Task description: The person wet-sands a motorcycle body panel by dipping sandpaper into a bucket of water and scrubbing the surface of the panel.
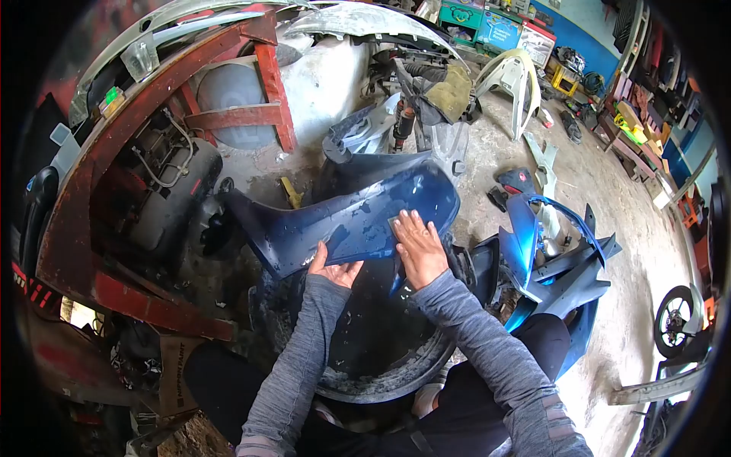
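A dark blue motorcycle body panel (335,217), wet in patches, lies tilted over a round black tub (365,327) of dark water. My left hand (335,266) grips the panel's near edge, its thumb on top and some fingers hidden beneath. My right hand (419,245) lies flat on the panel's right part, fingers together. Under its fingertips shows the edge of a small brownish piece (394,223) that looks like sandpaper; most of it is covered.
At right, glossy blue fairing parts (525,244) lie on the concrete floor (632,251). A red frame (228,118) and a tank (171,194) stand left. Behind the panel is a partly stripped motorcycle (403,122). A pale fender (518,84) stands farther back.
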Motion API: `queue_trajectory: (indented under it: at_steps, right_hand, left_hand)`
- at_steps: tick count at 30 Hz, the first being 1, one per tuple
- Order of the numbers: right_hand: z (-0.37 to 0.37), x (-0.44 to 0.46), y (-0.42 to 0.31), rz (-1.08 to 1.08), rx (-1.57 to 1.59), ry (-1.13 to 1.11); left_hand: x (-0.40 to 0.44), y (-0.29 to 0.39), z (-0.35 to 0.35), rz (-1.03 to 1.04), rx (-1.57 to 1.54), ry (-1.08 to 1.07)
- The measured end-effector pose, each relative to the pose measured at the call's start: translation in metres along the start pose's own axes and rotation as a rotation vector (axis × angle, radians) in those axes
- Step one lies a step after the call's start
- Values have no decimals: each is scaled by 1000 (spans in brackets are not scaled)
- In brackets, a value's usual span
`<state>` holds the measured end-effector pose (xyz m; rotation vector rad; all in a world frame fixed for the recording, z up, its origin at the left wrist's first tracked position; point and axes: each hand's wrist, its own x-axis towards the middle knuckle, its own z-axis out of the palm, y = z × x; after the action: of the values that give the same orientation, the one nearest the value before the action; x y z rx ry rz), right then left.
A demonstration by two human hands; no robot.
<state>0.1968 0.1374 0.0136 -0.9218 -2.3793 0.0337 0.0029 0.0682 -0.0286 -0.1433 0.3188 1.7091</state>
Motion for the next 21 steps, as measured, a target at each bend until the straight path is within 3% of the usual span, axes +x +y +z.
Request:
queue_trajectory:
  at_steps: [3, 6, 10, 15, 18, 21]
  right_hand:
    - [-7, 8, -4, 30, -60, 55]
    - [-7, 14, -3, 93, -82, 82]
    - [-9, 10, -3, 141, -103, 112]
    - [-1, 19, 24, 338, -36, 182]
    - [-5, 12, 19, 369, -78, 79]
    - [5, -5, 9, 280, 13, 139]
  left_hand:
    - [-5, -2, -6, 31, 29, -35]
    - [-17, -7, -20, -152, -52, -139]
    - [-32, -21, -16, -181, -78, -161]
    - [-38, -33, -21, -217, -167, -45]
    - [-39, -29, -26, -184, -110, -54]
    - [-37, -24, -26, -137, -54, -36]
